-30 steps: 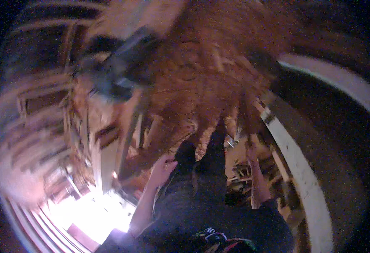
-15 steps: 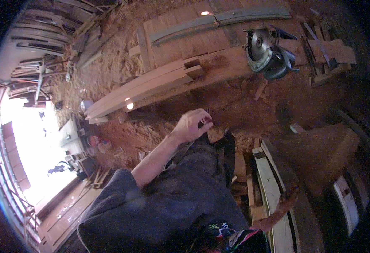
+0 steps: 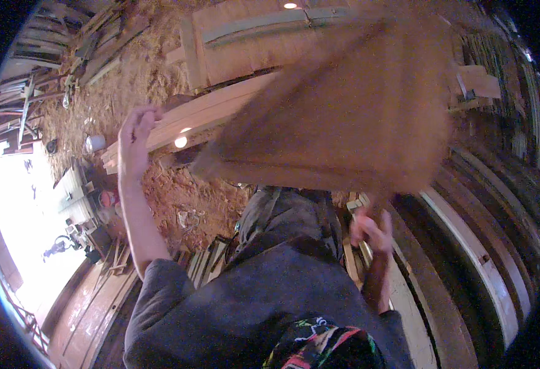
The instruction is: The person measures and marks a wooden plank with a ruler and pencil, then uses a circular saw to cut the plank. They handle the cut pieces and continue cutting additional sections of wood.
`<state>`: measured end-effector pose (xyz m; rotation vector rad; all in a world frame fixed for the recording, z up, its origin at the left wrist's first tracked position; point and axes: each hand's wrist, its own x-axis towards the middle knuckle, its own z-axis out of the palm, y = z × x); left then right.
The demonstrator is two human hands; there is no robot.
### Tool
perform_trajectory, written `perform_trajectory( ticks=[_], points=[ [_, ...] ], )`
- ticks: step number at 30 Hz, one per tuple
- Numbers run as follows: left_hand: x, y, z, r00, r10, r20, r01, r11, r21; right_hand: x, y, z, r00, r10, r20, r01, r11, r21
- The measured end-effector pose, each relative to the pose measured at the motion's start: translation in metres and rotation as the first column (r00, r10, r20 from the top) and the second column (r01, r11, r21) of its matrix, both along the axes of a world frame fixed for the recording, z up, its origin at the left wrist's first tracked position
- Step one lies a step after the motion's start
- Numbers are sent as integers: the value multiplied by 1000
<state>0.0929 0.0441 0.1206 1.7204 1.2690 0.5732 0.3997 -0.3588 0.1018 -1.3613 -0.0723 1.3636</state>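
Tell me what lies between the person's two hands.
In the head view, a blurred brown wooden board spans between the left hand and the right hand, above the trousers.

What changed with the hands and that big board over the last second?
A large blurred wooden board has swung up across the upper right, over where the circular saw showed before. The right hand is under its lower edge. The left hand rose, open, toward the long pale beam, which stayed put.

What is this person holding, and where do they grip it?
A big wooden board, blurred: the right hand grips its lower edge. The left hand is open, holding nothing.
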Motion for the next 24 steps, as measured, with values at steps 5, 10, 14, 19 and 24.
perform_trajectory(
  ticks=[5, 10, 14, 19, 24],
  points=[
    [-60, 32, -16, 922, -9, -388, 3, 1000, -16, -63, 118, -90, 866, 434, -247, -351, 881, 318],
    [-51, 24, -35, 629, -96, -772, 152, 988, 1, -108, 178, -124, 782, 551, -290, -405, 804, 435],
    [-51, 34, -76, 535, -79, -841, 127, 992, -12, -124, 204, -154, 789, 562, -248, -393, 772, 499],
    [-71, 54, -123, 655, 30, -755, 107, 986, 131, -120, 219, -159, 800, 549, -243, -402, 790, 463],
    [-61, 68, -154, 712, 87, -697, 112, 966, 235, -109, 226, -162, 836, 497, -230, -348, 807, 478]
  ],
)
